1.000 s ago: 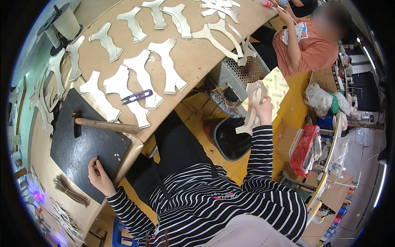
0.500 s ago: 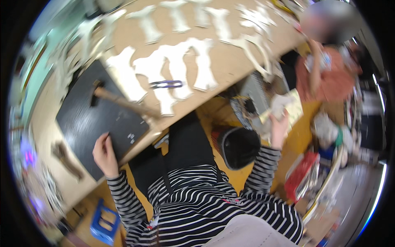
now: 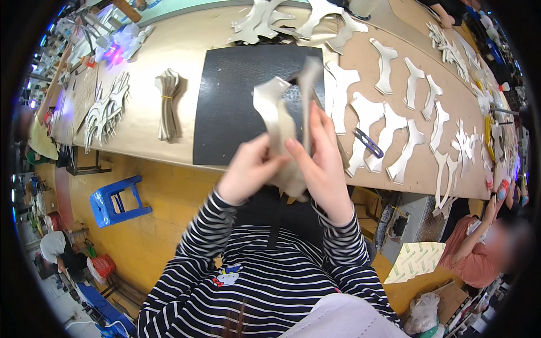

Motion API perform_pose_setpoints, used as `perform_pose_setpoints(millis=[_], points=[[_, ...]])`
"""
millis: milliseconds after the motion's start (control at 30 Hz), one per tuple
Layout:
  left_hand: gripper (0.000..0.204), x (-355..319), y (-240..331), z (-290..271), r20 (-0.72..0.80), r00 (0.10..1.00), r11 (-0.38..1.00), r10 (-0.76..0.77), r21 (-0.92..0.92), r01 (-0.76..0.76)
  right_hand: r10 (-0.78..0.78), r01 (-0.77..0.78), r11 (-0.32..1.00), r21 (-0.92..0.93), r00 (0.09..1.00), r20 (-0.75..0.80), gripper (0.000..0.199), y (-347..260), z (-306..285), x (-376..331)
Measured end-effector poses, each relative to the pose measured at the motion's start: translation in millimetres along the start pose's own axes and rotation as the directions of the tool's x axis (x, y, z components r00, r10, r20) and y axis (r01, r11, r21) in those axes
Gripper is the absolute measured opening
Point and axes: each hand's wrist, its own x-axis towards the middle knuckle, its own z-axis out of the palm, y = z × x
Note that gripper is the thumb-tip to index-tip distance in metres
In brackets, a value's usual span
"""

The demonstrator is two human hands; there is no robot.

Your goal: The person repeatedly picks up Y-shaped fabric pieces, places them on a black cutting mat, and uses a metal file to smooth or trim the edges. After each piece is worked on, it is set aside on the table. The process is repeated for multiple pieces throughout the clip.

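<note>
Above the table's front edge, my left hand (image 3: 248, 169) is closed on a pale, wavy-edged cut piece (image 3: 269, 104) that looks like leather. Beside it, my right hand (image 3: 324, 169) has its thumb against similar pale material and closes round another upright piece (image 3: 308, 90), blurred by motion. Their lower ends hang between my hands. Whether they are separate or joined cannot be made out. Behind them lies a black mat (image 3: 236, 84). A dark bit shows between the pieces, too hidden to name.
Left of the mat is a banded bundle of cut pieces (image 3: 167, 104). Blue-handled thread snips (image 3: 369, 143) lie among pale pieces (image 3: 394, 135) on the right. A blue stool (image 3: 120, 203) stands at left on the floor. A person (image 3: 473, 248) sits at right, near a pale yellow sheet (image 3: 416, 262).
My view has turned to the right-hand table side's opposite, leftward. My right hand came from the far right with pale material; my left hand, empty at the mat's edge before, now grips it too.
</note>
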Motion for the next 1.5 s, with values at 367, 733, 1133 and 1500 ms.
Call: perform_pose_setpoints(millis=[367, 733, 1133, 1500], points=[[0.024, 40, -43, -172, -0.203, 0.922, 0.741, 0.329, 0.661, -0.119, 0.112, -0.308, 0.511, -0.802, 0.949, -0.293, 0.033, 103, -102, -4], [0.021, 10, -30, -145, -0.29, 0.956, 0.996, 0.048, -0.062, -0.069, 0.057, -0.136, 0.976, -0.17, 0.913, -0.404, 0.021, 74, -94, -12], [0.017, -22, -30, -76, -0.162, 0.987, 0.952, 0.003, -0.3, -0.053, 0.389, -0.529, 0.696, 0.485, 0.846, 0.365, 0.043, 21, 88, 24], [0.023, 25, -27, -69, -0.356, 0.794, 0.784, 0.492, 0.578, -0.226, 0.294, -0.203, 0.813, -0.545, 0.952, 0.083, 0.045, 41, 21, 24]])
